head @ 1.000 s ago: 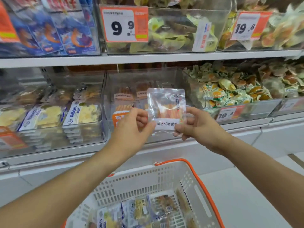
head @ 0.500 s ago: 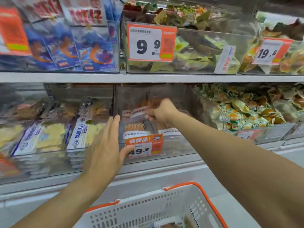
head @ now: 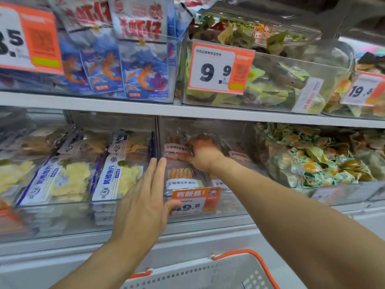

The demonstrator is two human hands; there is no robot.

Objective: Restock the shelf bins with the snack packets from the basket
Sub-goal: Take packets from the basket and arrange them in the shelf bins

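Right hand [head: 203, 155] inside clear plastic shelf bin [head: 208, 213]
Fingers curled on clear snack packet [head: 177, 150], orange strips, white label, atop the stack; left hand [head: 143, 205] flat, fingers straight, holding nothing, at bin's front.

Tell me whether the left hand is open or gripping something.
Open: the left hand has straight fingers laid against the front of the clear bin, holding nothing.
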